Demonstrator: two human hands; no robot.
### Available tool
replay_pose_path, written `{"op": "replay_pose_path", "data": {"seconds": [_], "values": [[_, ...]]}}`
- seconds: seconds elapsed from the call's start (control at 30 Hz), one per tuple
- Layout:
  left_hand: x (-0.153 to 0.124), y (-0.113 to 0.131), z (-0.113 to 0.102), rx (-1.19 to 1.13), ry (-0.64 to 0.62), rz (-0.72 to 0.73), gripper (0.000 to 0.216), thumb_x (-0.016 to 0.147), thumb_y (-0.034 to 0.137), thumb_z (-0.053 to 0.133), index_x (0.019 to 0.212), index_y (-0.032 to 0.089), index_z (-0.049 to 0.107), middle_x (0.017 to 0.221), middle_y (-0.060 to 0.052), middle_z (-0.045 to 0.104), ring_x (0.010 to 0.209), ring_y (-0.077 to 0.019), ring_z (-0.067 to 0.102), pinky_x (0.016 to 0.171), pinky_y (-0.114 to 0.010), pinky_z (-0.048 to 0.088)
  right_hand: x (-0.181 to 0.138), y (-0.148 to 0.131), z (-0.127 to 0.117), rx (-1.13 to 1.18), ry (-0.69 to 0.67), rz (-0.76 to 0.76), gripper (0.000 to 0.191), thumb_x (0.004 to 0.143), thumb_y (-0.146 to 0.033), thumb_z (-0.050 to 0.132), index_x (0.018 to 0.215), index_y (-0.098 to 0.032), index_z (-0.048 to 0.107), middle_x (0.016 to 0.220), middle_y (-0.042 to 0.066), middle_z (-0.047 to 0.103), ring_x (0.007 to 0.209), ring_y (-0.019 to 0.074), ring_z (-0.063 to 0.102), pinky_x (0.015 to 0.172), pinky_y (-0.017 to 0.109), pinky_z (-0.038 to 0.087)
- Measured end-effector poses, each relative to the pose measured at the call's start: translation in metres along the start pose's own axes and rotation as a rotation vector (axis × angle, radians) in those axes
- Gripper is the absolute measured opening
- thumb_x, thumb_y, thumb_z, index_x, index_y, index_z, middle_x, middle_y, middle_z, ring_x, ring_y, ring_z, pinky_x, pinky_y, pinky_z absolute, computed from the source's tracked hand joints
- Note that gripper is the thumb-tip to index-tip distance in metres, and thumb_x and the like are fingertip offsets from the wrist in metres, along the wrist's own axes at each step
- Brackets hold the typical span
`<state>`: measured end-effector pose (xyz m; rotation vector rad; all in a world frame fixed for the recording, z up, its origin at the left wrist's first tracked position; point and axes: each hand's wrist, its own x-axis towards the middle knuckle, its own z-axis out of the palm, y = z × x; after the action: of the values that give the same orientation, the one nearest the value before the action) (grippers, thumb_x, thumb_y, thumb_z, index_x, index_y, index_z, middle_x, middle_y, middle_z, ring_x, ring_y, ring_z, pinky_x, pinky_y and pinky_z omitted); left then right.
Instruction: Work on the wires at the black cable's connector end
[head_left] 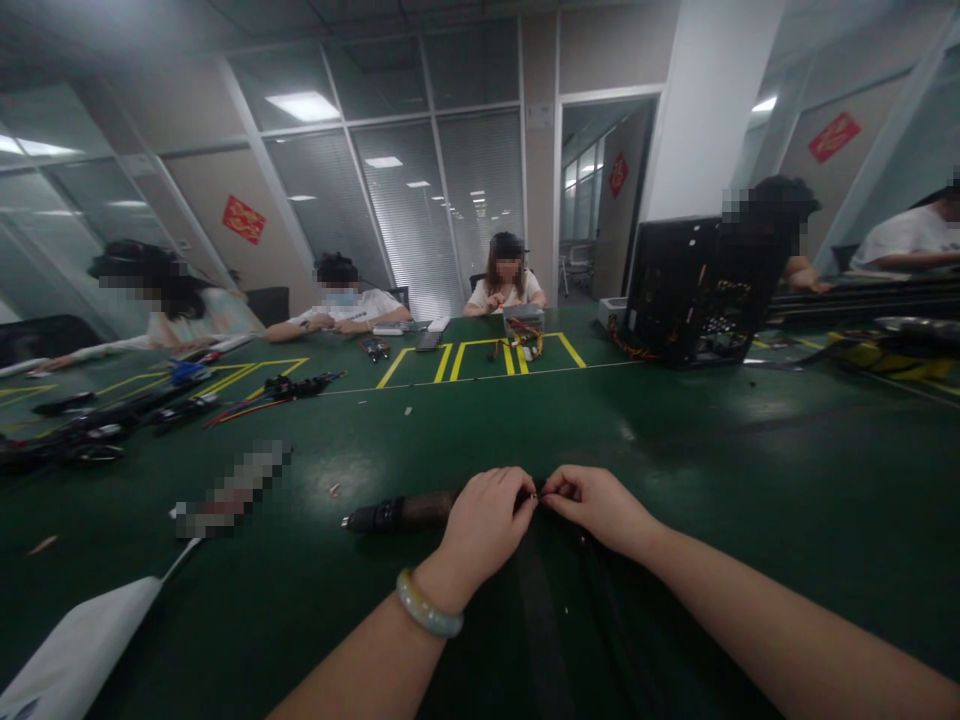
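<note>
Over the green table, my left hand [484,510] and my right hand [596,502] meet with their fingertips almost touching. Each pinches thumb against fingers, closed on something small and dark that I cannot make out. A dark, barrel-shaped tool [420,512], which looks like an electric screwdriver, lies beside my left hand. Its metal tip points left, and its other end is hidden behind that hand. Whether the hand touches it, I cannot tell. Dark cables or strips [600,580] run along the table below my right hand.
A black computer case [686,295] stands at the back right. Cables and black parts [112,425] lie at the left, near a white tagged object [90,640]. Several people sit around the table [360,610]. Across from me, a box with colored wires [523,318] stands near yellow tape markings [480,345].
</note>
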<state>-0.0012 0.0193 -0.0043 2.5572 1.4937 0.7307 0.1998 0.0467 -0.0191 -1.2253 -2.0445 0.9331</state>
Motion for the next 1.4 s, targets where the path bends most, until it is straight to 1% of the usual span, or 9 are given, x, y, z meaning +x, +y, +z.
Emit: {"op": "replay_pose_path", "data": {"seconds": [0.13, 0.33, 0.6, 0.7, 0.83, 1.0, 1.17, 1.27, 1.4], "values": [[0.0002, 0.0015, -0.0008, 0.005, 0.003, 0.007, 0.006, 0.09, 0.023, 0.058, 0.095, 0.022, 0.057, 0.096, 0.0, 0.063, 0.092, -0.0184, 0.059, 0.084, -0.034, 0.045, 0.0003, 0.0008, -0.0002, -0.013, 0.0, 0.006, 0.008, 0.086, -0.027, 0.066, 0.09, -0.023, 0.071, 0.08, -0.002, 0.071, 0.072, 0.015, 0.064, 0.061, 0.023, 0.043], [0.0001, -0.0008, 0.0026, 0.004, 0.011, 0.018, 0.015, 0.083, 0.017, 0.063, 0.095, 0.024, 0.057, 0.099, 0.001, 0.064, 0.095, -0.0193, 0.058, 0.087, -0.035, 0.044, 0.0009, 0.0026, 0.0023, -0.012, -0.001, 0.008, 0.01, 0.086, -0.028, 0.065, 0.091, -0.022, 0.071, 0.078, -0.001, 0.07, 0.069, 0.015, 0.062, 0.059, 0.023, 0.041], [-0.0005, -0.0024, 0.0029, -0.01, 0.015, 0.029, 0.009, 0.089, 0.021, 0.06, 0.098, 0.022, 0.058, 0.1, -0.001, 0.064, 0.096, -0.0201, 0.059, 0.088, -0.037, 0.045, 0.001, 0.001, 0.0013, -0.015, 0.013, 0.006, 0.01, 0.085, -0.027, 0.065, 0.09, -0.022, 0.072, 0.075, -0.002, 0.069, 0.068, 0.0144, 0.061, 0.059, 0.022, 0.041], [-0.0002, -0.0014, 0.0011, -0.009, 0.008, 0.039, 0.006, 0.092, 0.022, 0.055, 0.097, 0.022, 0.059, 0.1, -0.001, 0.064, 0.095, -0.0197, 0.059, 0.088, -0.036, 0.045, 0.0007, 0.0, 0.0004, -0.012, 0.004, 0.006, 0.01, 0.085, -0.028, 0.065, 0.091, -0.022, 0.072, 0.077, -0.001, 0.07, 0.068, 0.0145, 0.062, 0.059, 0.023, 0.041], [0.0003, 0.0009, -0.0011, -0.003, 0.001, 0.04, 0.008, 0.093, 0.021, 0.051, 0.095, 0.022, 0.059, 0.098, -0.001, 0.064, 0.094, -0.019, 0.059, 0.087, -0.035, 0.045, 0.0008, -0.0001, 0.0009, -0.033, 0.0, 0.013, 0.011, 0.085, -0.028, 0.065, 0.091, -0.022, 0.072, 0.077, -0.001, 0.07, 0.069, 0.0149, 0.062, 0.059, 0.023, 0.041], [-0.0005, 0.0042, -0.0018, -0.002, 0.03, -0.001, 0.015, 0.086, 0.017, 0.056, 0.101, 0.023, 0.057, 0.097, -0.001, 0.064, 0.092, -0.0196, 0.059, 0.086, -0.035, 0.045, 0.0011, 0.0016, 0.0023, -0.008, -0.007, 0.013, 0.012, 0.085, -0.029, 0.065, 0.092, -0.022, 0.071, 0.079, -0.001, 0.07, 0.07, 0.0155, 0.063, 0.06, 0.023, 0.042], [-0.0005, 0.0035, -0.0004, 0.006, 0.017, 0.0, 0.018, 0.081, 0.013, 0.06, 0.096, 0.022, 0.057, 0.097, -0.001, 0.064, 0.094, -0.0204, 0.059, 0.087, -0.036, 0.045, 0.0006, 0.0003, 0.0011, -0.004, -0.012, 0.009, 0.011, 0.086, -0.028, 0.065, 0.092, -0.022, 0.072, 0.08, 0.0, 0.071, 0.071, 0.0154, 0.063, 0.061, 0.024, 0.043], [-0.0001, 0.0016, 0.0009, 0.01, 0.014, 0.021, 0.016, 0.082, 0.013, 0.06, 0.094, 0.022, 0.057, 0.1, 0.0, 0.064, 0.097, -0.0198, 0.059, 0.089, -0.036, 0.045, 0.0007, -0.0007, 0.0007, -0.006, -0.004, 0.004, 0.01, 0.085, -0.028, 0.065, 0.09, -0.022, 0.072, 0.079, -0.001, 0.07, 0.07, 0.0149, 0.063, 0.061, 0.023, 0.042], [-0.0002, 0.0003, 0.0012, 0.008, 0.014, 0.024, 0.01, 0.086, 0.017, 0.059, 0.094, 0.022, 0.057, 0.099, -0.001, 0.064, 0.096, -0.0199, 0.059, 0.089, -0.036, 0.045, 0.0009, -0.0007, 0.0014, -0.011, 0.002, 0.002, 0.009, 0.085, -0.027, 0.065, 0.09, -0.022, 0.071, 0.078, -0.002, 0.07, 0.07, 0.0148, 0.063, 0.06, 0.023, 0.042]]}}
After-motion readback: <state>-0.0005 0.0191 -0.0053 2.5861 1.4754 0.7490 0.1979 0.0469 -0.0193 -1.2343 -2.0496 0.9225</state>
